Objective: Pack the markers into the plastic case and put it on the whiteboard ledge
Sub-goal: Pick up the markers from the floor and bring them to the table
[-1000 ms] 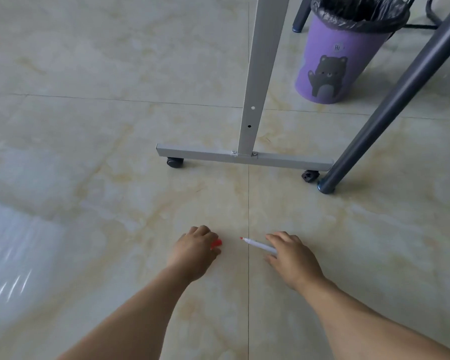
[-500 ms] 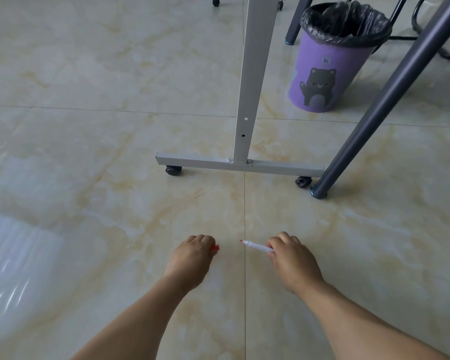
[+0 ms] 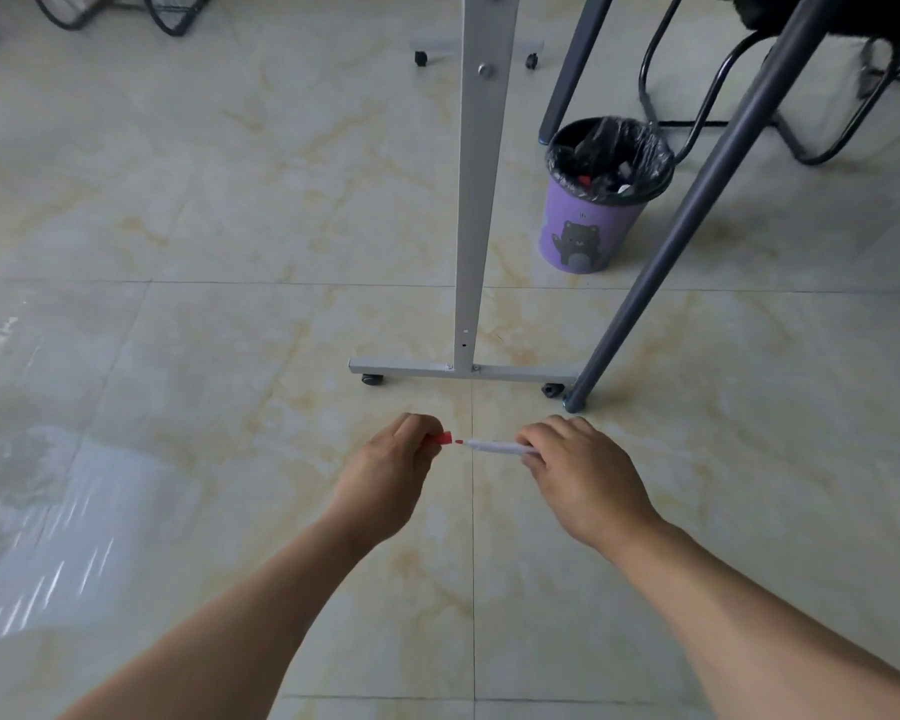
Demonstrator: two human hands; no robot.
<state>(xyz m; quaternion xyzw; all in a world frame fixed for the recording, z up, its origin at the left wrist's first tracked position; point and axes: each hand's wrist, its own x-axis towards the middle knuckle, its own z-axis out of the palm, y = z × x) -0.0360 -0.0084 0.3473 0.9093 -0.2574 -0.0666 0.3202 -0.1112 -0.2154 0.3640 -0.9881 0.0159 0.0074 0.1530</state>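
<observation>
Marker (image 3: 500, 447): white barrel, red tip bared, lying roughly level above the floor; tip aims left at the cap, rear end hidden in the R hand.
Cap (image 3: 441, 439): red, just beside the tip, small gap btwn them; not on the marker.
R hand (image 3: 580, 475): fingers curled shut round the rear of the barrel, back of hand up.
L hand (image 3: 393, 467): fingers closed on the cap, which sticks out to the right past the knuckles; pinch itself mostly hidden.
Forearms: both bare, reaching in from the bottom edge, hands near each other at centre.
Floor (image 3: 204, 356): glossy cream tile w/ tan veins; a grout line runs straight under the gap btwn the hands; window glare at left.
Stand (image 3: 476, 200): white upright post on a crossbar foot w/ castors, just beyond the hands; a second foot farther back.
Table leg (image 3: 697, 200): dark grey, slanted, foot just beside the stand's right castor.
Bin (image 3: 596, 200): purple w/ bear print, black liner, behind stand, right of post.
Chair frames: black tube, top right & top left; detail unclear.
</observation>
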